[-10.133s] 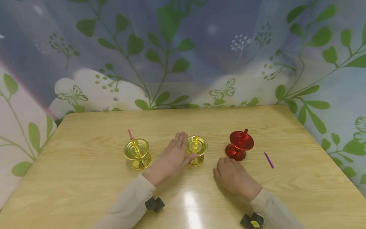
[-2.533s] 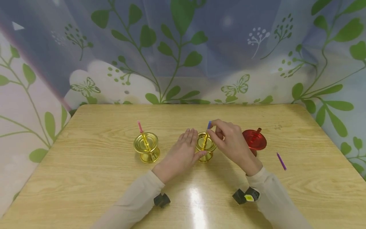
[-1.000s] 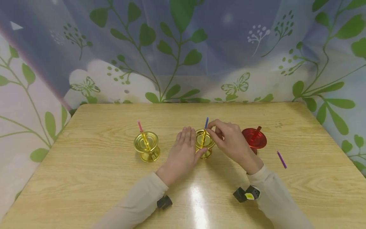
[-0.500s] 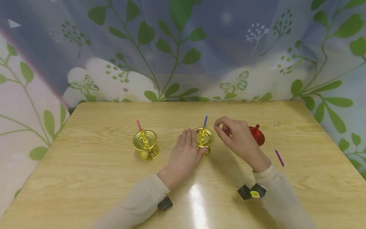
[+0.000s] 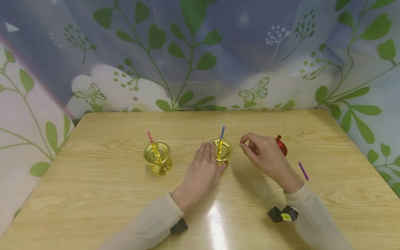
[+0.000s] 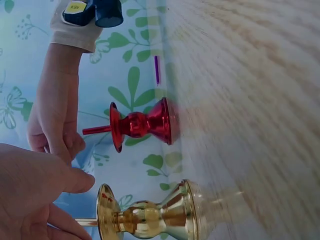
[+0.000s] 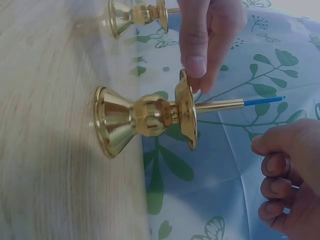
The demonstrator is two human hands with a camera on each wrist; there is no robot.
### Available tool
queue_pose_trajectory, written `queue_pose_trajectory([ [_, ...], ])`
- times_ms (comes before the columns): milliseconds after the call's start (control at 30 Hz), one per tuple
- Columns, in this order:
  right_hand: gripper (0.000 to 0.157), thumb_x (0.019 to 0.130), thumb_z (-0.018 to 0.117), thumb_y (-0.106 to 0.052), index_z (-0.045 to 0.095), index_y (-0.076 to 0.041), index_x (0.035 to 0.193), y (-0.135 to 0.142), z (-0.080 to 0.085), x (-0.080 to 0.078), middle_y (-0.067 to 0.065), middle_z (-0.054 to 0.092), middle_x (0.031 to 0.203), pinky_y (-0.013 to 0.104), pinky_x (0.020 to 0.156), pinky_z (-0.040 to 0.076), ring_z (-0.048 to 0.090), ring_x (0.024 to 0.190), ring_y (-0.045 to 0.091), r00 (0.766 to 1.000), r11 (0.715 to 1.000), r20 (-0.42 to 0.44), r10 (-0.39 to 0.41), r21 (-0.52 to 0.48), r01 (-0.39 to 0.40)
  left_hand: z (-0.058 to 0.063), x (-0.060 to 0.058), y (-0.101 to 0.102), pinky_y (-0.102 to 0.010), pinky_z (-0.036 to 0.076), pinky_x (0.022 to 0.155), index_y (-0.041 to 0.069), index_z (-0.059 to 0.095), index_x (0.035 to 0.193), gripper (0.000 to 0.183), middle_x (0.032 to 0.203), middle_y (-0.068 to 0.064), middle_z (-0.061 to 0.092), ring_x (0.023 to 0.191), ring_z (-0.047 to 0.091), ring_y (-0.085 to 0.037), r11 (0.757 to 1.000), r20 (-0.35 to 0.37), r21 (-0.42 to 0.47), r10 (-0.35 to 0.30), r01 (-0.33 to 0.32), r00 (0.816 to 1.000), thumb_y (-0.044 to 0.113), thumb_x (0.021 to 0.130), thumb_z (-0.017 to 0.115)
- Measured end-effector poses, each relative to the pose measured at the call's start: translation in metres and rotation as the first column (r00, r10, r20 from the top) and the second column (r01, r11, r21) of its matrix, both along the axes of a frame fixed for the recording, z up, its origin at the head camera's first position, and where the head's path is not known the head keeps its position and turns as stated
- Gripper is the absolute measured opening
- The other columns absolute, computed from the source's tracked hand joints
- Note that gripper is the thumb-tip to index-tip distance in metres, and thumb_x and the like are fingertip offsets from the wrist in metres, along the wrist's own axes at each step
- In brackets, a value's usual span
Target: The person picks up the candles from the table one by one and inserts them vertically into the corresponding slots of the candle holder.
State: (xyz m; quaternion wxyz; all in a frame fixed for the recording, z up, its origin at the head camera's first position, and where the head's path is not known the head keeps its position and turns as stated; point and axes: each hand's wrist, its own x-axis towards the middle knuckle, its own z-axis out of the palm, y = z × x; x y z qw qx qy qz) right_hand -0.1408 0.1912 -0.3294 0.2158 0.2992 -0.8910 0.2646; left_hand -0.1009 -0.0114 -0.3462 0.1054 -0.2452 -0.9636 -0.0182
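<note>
A blue candle stands in the stem of the middle gold candlestick. My left hand is at the dish's left side, fingers straight, with the thumb at the rim in the right wrist view. To the right of the candle, my right hand hangs in the air above the table, apart from it. Its fingers are loosely curled around nothing, as the right wrist view shows. A second gold candlestick with a pink candle stands farther left. Behind the right hand is a red candlestick, partly hidden in the head view.
A purple candle lies on the wooden table at the right. The red candlestick's stem bears no candle. A patterned curtain with leaves and butterflies hangs behind the table's far edge.
Over the last seconds the right hand has brought the blue candle from the table to the middle candlestick, let go of it and drawn back to the right. The left hand has stayed beside the dish.
</note>
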Motion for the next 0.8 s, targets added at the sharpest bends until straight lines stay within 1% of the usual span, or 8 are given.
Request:
queue_pose_trajectory([
  [167,0.009,0.084,0.069,0.002,0.064,-0.006,0.086,0.004,-0.001,0.0,-0.007,0.044,0.056,0.021,0.048,0.035,0.035,0.051,0.003,1.0,1.0,-0.024,-0.001,0.006,0.001,-0.001,0.003,0.001,-0.04,0.039,0.108,-0.014,0.042,0.137,0.065,0.138,-0.03,0.048,0.131,0.046,-0.039,1.0,-0.063,-0.016,-0.027,0.026,0.998,0.039,0.1,0.048],
  [400,0.01,0.084,0.07,0.002,0.064,-0.007,0.085,0.009,-0.003,0.003,-0.01,0.041,0.054,0.021,0.048,0.034,0.033,0.049,0.001,0.999,1.0,-0.048,-0.011,0.021,0.012,0.0,0.005,0.003,-0.037,0.042,0.106,-0.014,0.044,0.135,0.065,0.136,-0.028,0.051,0.128,0.049,-0.036,0.998,-0.115,-0.057,-0.035,0.028,0.993,0.041,0.1,0.048],
  [533,0.011,0.084,0.07,0.002,0.065,-0.007,0.086,0.013,-0.002,0.005,-0.012,0.04,0.053,0.02,0.048,0.034,0.033,0.047,-0.001,0.999,1.0,-0.035,-0.009,0.01,0.009,-0.001,0.007,0.003,-0.036,0.042,0.106,-0.013,0.047,0.134,0.065,0.134,-0.027,0.053,0.127,0.051,-0.035,0.997,-0.146,-0.065,-0.045,0.036,0.988,0.041,0.099,0.05],
  [800,0.012,0.084,0.07,0.003,0.066,-0.008,0.088,0.016,0.0,0.007,-0.012,0.042,0.055,0.02,0.048,0.036,0.034,0.049,-0.001,1.0,1.0,-0.015,0.007,-0.009,-0.007,-0.002,0.008,0.006,-0.035,0.045,0.103,-0.012,0.05,0.132,0.062,0.132,-0.026,0.055,0.127,0.052,-0.034,0.996,-0.158,-0.059,-0.075,0.066,0.985,0.04,0.098,0.052],
])
